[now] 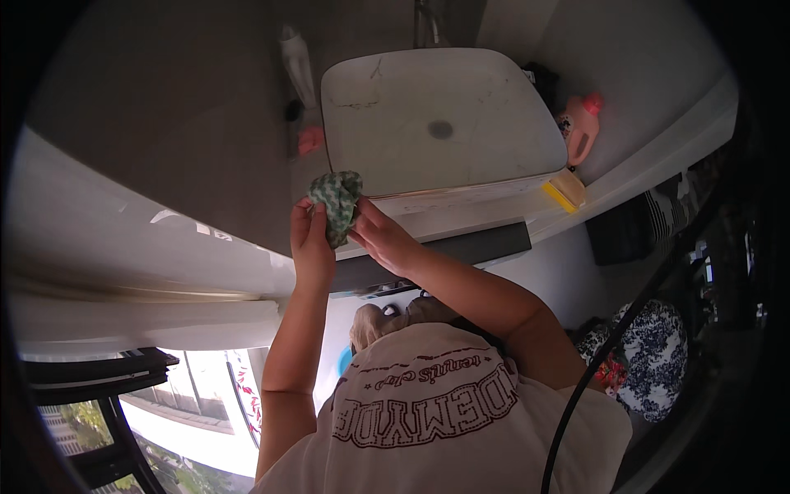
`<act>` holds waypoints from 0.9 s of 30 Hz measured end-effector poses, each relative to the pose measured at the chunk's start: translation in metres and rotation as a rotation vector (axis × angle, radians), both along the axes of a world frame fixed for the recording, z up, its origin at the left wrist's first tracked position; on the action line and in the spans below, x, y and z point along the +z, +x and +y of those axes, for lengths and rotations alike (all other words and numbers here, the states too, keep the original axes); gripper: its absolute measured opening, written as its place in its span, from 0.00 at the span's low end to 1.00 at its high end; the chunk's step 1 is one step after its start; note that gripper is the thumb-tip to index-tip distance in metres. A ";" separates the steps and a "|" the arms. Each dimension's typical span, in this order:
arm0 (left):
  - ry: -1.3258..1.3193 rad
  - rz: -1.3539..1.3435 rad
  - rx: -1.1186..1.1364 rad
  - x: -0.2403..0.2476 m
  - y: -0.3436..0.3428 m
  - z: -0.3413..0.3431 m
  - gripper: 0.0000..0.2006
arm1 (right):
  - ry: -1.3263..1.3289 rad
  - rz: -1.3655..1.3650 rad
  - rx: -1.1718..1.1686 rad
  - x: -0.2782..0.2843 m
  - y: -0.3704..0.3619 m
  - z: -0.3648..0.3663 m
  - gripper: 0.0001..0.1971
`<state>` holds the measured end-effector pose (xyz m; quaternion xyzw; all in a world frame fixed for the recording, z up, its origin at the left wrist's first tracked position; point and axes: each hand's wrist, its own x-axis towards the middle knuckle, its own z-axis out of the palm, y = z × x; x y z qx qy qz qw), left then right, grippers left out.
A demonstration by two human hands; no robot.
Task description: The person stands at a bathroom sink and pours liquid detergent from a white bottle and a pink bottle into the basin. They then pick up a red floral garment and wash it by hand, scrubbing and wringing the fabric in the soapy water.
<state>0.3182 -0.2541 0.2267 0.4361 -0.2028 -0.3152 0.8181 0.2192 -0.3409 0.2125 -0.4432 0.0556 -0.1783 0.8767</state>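
Just left of centre in the frame, both hands hold a bunched green-and-white patterned cloth (337, 204) in front of the near left corner of the white rectangular basin (494, 90). The left hand (311, 243) grasps it from below and to the left, fingers curled up its side; the right hand (385, 240) pinches its lower right edge. The cloth's long axis runs roughly up and down the frame, and it rises above both grips toward the basin rim. Both hands are equally near it. A pink bottle (583, 128) and a yellow sponge (564, 191) sit at the basin's right side.
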 end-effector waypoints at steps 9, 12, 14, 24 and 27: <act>0.014 -0.007 -0.962 0.004 -0.084 -0.034 0.20 | 0.392 0.126 -0.020 -0.031 -0.134 -0.080 0.20; 0.210 -0.066 -0.969 -0.002 -0.087 -0.045 0.18 | 0.405 0.268 -0.349 -0.030 -0.194 -0.104 0.20; 0.239 -0.049 -0.925 -0.008 -0.087 -0.047 0.17 | 0.278 0.297 -0.635 -0.032 -0.229 -0.122 0.21; 0.418 0.208 -0.614 -0.050 -0.049 0.001 0.17 | -1.771 1.213 -0.660 -0.122 -0.234 -0.181 0.27; 0.438 0.265 -0.457 -0.063 -0.039 0.029 0.15 | -1.814 1.122 -0.588 -0.130 -0.210 -0.170 0.31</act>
